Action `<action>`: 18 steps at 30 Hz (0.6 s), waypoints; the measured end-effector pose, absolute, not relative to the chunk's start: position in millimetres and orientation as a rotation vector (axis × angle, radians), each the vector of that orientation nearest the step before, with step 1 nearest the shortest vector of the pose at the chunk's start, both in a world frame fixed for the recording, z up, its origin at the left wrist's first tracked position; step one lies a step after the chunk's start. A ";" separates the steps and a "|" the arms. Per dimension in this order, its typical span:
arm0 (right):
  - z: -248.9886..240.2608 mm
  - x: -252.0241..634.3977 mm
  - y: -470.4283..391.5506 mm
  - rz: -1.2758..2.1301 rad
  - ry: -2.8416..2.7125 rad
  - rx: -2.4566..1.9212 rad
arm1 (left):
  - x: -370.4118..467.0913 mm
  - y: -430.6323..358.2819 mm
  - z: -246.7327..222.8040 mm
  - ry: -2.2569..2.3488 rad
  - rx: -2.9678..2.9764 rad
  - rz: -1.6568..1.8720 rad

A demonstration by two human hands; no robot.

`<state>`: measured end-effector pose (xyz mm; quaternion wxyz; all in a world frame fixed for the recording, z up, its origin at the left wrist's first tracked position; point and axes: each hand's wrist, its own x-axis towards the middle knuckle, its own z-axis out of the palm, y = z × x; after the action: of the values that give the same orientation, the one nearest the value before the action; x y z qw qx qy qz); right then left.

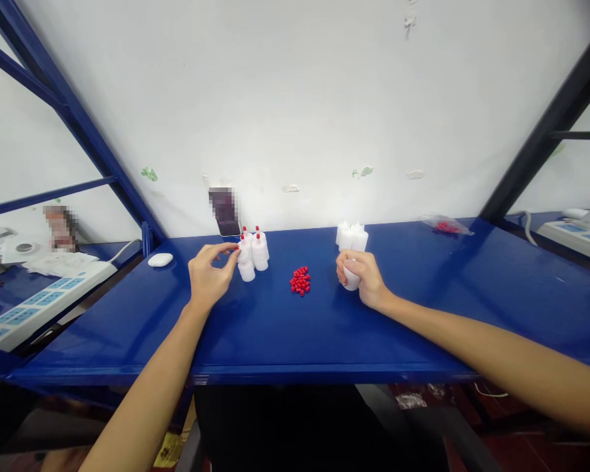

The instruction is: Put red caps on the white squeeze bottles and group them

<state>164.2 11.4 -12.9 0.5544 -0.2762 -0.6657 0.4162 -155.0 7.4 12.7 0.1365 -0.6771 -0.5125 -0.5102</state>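
At the left group of white squeeze bottles with red tips, my left hand has thumb and forefinger pinched at the red cap of the front white bottle, which stands on the table. My right hand is wrapped round another white bottle; fingers hide much of it, and no red cap shows on it. Just behind that hand stands a cluster of white bottles without red caps. Between my hands lies a loose pile of small red caps.
The blue table meets a white wall. A phone-like dark slab leans there at left. A white rounded case lies near the left edge, and a clear bag with red caps at the back right. Blue frame posts flank the left side.
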 end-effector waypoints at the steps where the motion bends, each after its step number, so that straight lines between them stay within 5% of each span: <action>1: -13.7 164.5 11.7 1.004 -1.581 -0.630 | -155.6 8.0 12.6 -1.493 -1.987 -1.450; 9: -12.7 160.4 14.1 1.106 -1.584 -0.695 | -142.3 -6.0 14.3 -1.292 -2.012 -1.416; 18: -8.2 155.9 15.2 1.232 -1.745 -0.683 | -84.8 -19.1 1.5 -1.035 -2.700 -0.554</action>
<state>155.9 15.2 -8.2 0.4342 -0.2744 -0.7009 0.4949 -84.8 -19.1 1.5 0.0984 -0.9127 -0.3497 -0.1872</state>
